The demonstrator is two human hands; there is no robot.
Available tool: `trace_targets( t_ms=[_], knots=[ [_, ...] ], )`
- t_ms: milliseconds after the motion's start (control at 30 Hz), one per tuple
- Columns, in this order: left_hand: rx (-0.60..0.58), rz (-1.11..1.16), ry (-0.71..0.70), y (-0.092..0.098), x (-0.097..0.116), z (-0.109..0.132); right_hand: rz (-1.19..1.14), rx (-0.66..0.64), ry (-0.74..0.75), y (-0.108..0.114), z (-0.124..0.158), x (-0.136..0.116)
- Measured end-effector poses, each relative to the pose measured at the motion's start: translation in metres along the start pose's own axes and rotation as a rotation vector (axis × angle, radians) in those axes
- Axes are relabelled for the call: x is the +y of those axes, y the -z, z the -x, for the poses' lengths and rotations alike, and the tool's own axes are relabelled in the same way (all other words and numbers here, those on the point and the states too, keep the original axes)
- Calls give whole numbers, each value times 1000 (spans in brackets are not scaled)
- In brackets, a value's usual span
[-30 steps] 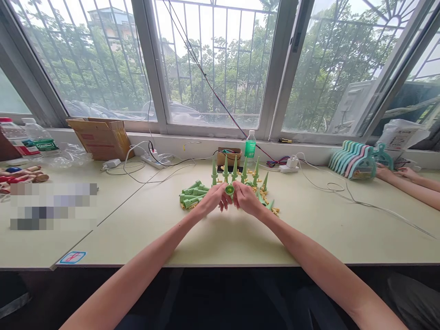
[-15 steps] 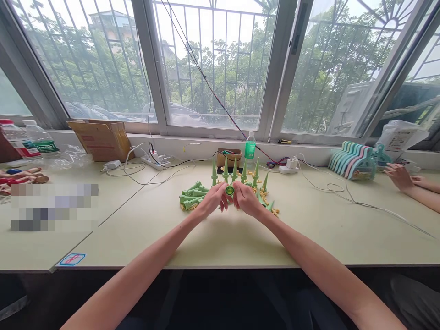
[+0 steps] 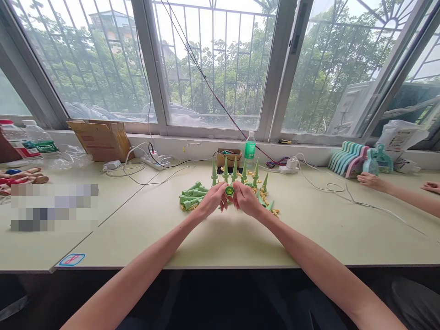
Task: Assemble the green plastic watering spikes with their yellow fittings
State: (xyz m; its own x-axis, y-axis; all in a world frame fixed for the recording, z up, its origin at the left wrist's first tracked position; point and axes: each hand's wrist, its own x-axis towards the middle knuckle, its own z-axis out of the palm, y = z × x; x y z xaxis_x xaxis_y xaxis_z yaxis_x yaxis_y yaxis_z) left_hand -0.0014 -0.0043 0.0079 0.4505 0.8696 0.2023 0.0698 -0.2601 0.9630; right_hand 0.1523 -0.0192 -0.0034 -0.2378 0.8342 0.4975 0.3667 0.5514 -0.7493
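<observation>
Between my hands is a green plastic watering spike [image 3: 229,190], its round hollow end turned toward me and its far part hidden. My left hand [image 3: 213,197] pinches it on the left, my right hand [image 3: 244,198] on the right, both with fingers closed. Behind them, several green cone-shaped spikes [image 3: 234,170] stand upright in a row. To the left of my left hand lies a pile of green tubular spikes [image 3: 192,197]. More loose green cones and small yellow valve pieces [image 3: 275,211] lie by my right hand, partly covered by it.
At the back stand a green-labelled bottle [image 3: 250,146], a small cardboard box [image 3: 229,158] and a larger carton [image 3: 99,141]. White cables [image 3: 340,189] cross the table. On the right, another person's hand [image 3: 373,181] is near a row of pastel hangers [image 3: 349,159].
My hands and the spike stay almost in place. On the right, the other person's hand has moved left toward the hangers, and a blue hanger now stands at the row's right end.
</observation>
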Motion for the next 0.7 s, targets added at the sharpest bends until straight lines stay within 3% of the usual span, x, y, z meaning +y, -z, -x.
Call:
trace_targets(
  t_ms=[700],
  knots=[
    [-31,-18,28,2,-1,-1,-30,-14,-8,0,1,0]
  ],
)
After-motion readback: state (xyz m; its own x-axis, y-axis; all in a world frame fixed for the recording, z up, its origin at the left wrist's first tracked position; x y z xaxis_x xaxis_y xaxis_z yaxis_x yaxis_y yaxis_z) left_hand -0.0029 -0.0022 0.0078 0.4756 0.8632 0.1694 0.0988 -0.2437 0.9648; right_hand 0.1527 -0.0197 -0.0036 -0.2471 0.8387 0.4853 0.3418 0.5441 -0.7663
